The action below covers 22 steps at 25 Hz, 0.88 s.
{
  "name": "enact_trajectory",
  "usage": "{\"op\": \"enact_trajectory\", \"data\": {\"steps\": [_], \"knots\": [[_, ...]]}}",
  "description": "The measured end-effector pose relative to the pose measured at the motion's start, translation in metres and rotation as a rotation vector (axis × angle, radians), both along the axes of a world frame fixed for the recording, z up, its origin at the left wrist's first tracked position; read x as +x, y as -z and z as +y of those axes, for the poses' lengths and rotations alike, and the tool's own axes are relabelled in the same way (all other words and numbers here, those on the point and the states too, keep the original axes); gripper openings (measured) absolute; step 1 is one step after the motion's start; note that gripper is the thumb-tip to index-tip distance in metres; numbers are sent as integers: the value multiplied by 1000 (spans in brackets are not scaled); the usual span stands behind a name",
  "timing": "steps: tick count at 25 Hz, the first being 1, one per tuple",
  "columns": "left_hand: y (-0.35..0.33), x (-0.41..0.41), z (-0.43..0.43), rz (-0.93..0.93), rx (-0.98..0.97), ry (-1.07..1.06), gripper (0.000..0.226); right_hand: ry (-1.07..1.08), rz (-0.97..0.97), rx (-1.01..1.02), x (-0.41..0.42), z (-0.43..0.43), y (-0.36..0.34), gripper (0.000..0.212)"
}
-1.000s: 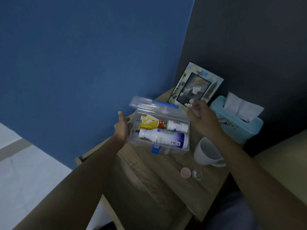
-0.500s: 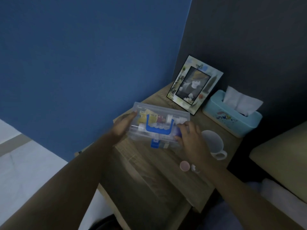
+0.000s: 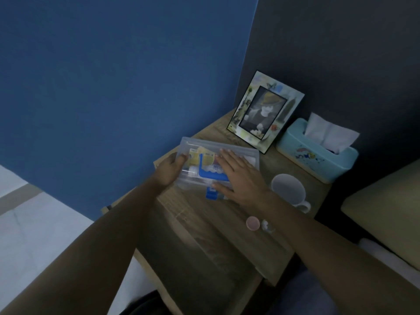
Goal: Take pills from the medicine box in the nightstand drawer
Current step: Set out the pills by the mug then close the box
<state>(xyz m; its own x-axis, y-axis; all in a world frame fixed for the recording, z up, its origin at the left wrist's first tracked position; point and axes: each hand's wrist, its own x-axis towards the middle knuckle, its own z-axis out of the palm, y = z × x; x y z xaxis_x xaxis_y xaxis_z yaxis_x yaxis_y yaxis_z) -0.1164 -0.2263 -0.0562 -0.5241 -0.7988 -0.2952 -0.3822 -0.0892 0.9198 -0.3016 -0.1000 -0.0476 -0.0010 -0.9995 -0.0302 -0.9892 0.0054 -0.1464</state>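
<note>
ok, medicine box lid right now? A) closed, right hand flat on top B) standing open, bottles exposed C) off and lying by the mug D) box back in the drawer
A: the clear lid lies flat over the medicine box on the nightstand top, with the right hand spread on it and the left hand gripping the box's left end.

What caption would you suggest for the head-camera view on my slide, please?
Right hand presses the lid of a clear medicine box shut on a wooden nightstand while the left hand steadies it.
</note>
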Motion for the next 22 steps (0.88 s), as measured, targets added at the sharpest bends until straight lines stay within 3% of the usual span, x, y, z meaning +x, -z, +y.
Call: {"op": "enact_trajectory", "data": {"steps": [5,8,10,12,14,16,18,22], "knots": [[4,-5,8,-84,-117,-110,49,-4,0,1,-1,0,6,79],[10,-8,26,-67,-300,-484,43,-10,8,20,-2,1,5,81],[20,0,50,23,-298,-742,30,-8,-1,6,-2,0,5,76],[38,8,78,5,-152,-725,25,3,-5,-17,-2,-1,7,64],[53,6,97,4,45,-466,23,14,13,-37,-2,-3,9,57],[55,-4,104,174,308,-293,22,16,32,-43,-2,-3,11,55],[52,-15,105,457,593,-272,24,21,42,-44,-3,-3,12,55],[51,-16,106,572,708,-266,23,22,50,-39,-2,-3,12,55]]}}
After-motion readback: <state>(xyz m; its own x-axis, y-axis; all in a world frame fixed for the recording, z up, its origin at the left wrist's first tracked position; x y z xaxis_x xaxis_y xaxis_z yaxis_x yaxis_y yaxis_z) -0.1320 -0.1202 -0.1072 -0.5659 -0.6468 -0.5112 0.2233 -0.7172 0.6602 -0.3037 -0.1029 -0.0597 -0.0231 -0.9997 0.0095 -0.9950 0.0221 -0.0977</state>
